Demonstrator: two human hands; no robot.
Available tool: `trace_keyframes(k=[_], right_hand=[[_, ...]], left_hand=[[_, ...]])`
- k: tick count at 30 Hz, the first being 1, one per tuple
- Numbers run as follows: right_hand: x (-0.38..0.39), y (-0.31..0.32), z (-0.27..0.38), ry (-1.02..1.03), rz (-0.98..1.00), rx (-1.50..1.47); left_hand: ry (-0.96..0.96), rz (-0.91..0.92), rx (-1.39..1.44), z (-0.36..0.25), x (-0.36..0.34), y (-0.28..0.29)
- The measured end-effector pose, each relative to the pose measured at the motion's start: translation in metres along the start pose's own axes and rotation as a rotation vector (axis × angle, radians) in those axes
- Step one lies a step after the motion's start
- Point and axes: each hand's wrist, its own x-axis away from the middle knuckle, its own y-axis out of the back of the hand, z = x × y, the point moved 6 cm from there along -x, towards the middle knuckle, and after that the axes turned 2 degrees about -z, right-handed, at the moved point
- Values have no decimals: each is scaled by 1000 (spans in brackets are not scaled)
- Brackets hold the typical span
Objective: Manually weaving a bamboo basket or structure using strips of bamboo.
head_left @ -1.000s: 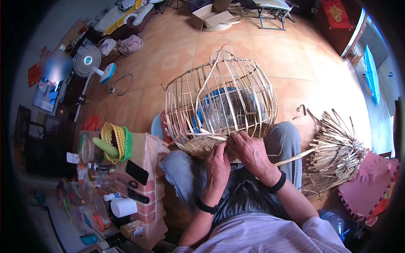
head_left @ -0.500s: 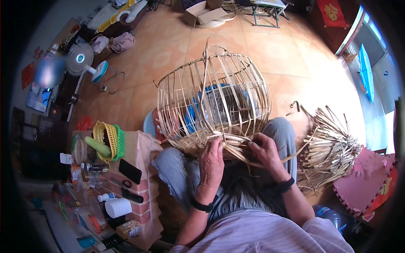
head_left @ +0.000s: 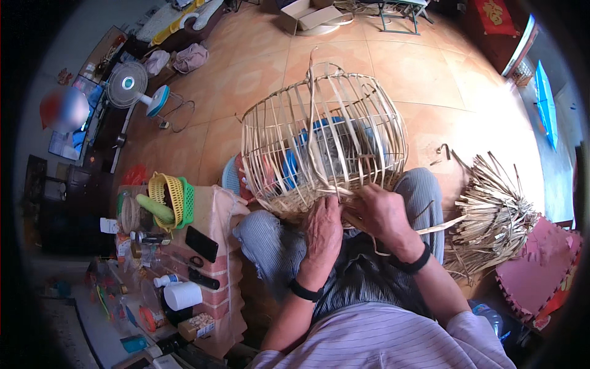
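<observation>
A wicker basket [head_left: 287,204] of pale split strips leans across my knees, its lower part woven tight and its upper ribs open. At its near edge, my left hand [head_left: 324,229] pinches the weaving strips with its fingers closed. Close beside it, my right hand [head_left: 383,212] is bent over the same bunch of strips, knuckles up, its fingertips partly hidden. From under the right wrist, a loose pale strip [head_left: 444,225] runs out to the right. Blue and clear items show through the ribs; I cannot make out what they are.
To the right lies a bundle of dry strips [head_left: 491,215] beside a pink foam mat [head_left: 531,270]. At left, a cloth-covered table [head_left: 228,246] bears a phone [head_left: 201,244], a paper roll [head_left: 183,296] and a yellow basket [head_left: 158,184]. A fan [head_left: 128,83] stands farther off.
My right hand has moved inward and up over the strips, nearer my left hand. The left hand keeps its hold. The whole view has shifted slightly.
</observation>
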Motion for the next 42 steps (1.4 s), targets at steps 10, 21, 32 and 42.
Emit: trace_keyframes(k=[10,21,32,42], right_hand=[[11,53,-7,-174,-129,24],[14,25,-3,-30,-14,-131],[18,81,-46,-347,-133,120],[20,36,-19,58,105,54]], left_hand=[[19,-68,87,9,-2,-8],[51,0,91,11,-5,-4],[37,-17,86,12,-4,-7],[47,17,94,9,-6,-4]])
